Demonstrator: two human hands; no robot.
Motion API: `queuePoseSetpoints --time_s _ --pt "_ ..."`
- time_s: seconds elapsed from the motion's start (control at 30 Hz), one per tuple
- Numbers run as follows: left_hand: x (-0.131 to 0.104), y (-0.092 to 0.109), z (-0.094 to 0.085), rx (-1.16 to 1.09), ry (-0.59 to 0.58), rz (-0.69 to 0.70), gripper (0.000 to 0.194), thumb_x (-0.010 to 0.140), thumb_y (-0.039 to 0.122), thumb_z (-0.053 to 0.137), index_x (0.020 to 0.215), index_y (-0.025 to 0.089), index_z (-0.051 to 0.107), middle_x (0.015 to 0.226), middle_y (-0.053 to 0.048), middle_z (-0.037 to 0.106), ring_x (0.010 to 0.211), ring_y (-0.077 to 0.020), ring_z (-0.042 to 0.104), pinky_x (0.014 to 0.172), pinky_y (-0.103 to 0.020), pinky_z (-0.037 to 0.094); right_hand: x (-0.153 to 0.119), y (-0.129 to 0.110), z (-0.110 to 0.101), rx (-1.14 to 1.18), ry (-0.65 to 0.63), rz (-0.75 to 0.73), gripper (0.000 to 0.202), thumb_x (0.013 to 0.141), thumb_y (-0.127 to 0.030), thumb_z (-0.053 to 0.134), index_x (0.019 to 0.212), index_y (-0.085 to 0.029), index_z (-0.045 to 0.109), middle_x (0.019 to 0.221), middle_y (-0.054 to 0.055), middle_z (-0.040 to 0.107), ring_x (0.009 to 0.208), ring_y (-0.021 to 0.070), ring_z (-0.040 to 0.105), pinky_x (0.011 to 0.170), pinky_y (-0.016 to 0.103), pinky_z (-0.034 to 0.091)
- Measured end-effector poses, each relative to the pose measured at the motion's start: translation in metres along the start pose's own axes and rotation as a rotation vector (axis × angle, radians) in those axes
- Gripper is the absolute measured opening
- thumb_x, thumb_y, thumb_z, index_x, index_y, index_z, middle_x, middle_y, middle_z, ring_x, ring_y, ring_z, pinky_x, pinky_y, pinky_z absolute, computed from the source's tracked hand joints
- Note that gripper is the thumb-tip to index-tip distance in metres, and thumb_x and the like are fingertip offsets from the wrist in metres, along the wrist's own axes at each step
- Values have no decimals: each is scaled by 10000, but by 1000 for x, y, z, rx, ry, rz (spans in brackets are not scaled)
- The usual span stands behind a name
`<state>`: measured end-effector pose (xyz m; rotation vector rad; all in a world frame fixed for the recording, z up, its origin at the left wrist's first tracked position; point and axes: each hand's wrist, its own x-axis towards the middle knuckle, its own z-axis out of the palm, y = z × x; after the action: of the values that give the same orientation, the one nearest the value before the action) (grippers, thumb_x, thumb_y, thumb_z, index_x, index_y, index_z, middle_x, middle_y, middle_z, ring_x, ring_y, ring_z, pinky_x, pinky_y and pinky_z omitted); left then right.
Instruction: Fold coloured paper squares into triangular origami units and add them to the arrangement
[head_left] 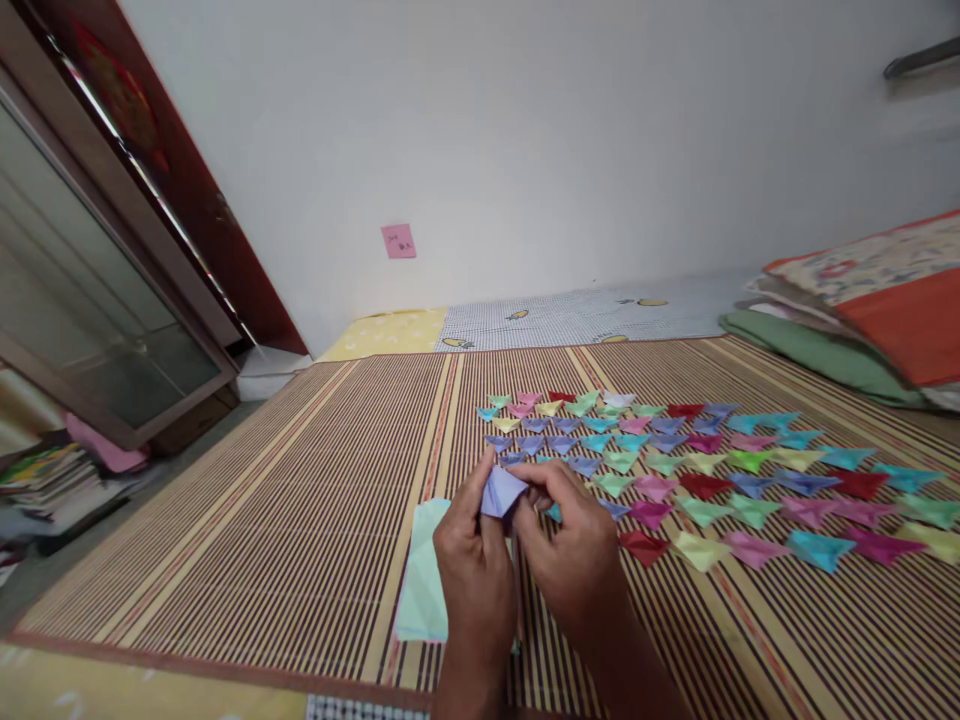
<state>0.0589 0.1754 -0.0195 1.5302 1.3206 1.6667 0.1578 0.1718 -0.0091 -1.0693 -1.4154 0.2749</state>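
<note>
A small folded purple paper (502, 492) is held up between both hands above the striped mat. My left hand (474, 545) pinches its left and lower side, and my right hand (566, 530) has its fingers closed on the right edge. Beneath and left of my left hand lies a pale green sheet (422, 580), partly covered by that hand. Several rows of small folded paper shapes in many colours, among them a red one (643, 547) and a blue one (819, 549), spread over the mat to the right of my hands.
The striped bamboo mat (300, 520) covers the bed. Pillows and folded bedding (900, 300) are stacked at the right edge. A pink note (398, 241) sticks to the white wall. At the far left are a glass-panelled door (90, 270) and piled books (52, 485).
</note>
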Motion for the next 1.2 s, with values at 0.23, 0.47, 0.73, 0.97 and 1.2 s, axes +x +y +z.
queuePoseSetpoints --time_s 0.23,0.47,0.73,0.97,1.2 --pt "-2 5 1 -157 -144 64 418 953 106 554 1226 344 763 1140 -17 766 1069 -188 699 955 -316 546 -1 6 -1 135 78 128 225 908 -111 519 974 -247 685 887 40 696 871 228 677 740 328 520" --pt "2 3 -3 -145 -108 179 388 933 60 582 1055 335 828 968 -10 739 938 -164 691 781 -232 534 4 21 -13 537 -100 441 170 897 -274 655 1049 -242 723 941 37 748 876 216 691 820 342 544" --pt "4 2 -5 -138 -188 258 373 918 25 560 918 283 830 865 -3 708 829 -160 675 722 -246 506 11 25 -21 465 -164 397 159 877 -365 724 904 -222 789 859 36 748 859 234 683 801 350 526" --pt "5 4 -5 -100 -275 281 384 899 6 519 819 248 805 878 -31 712 846 -184 683 729 -266 504 11 20 -23 267 -132 168 183 957 -254 629 889 -234 798 825 29 679 816 213 643 743 335 484" --pt "6 4 -9 -97 -373 293 360 912 14 515 736 218 755 810 -29 681 777 -173 655 683 -251 472 15 20 -34 274 -235 143 210 970 -252 616 975 -249 826 844 35 681 836 218 655 756 352 494"
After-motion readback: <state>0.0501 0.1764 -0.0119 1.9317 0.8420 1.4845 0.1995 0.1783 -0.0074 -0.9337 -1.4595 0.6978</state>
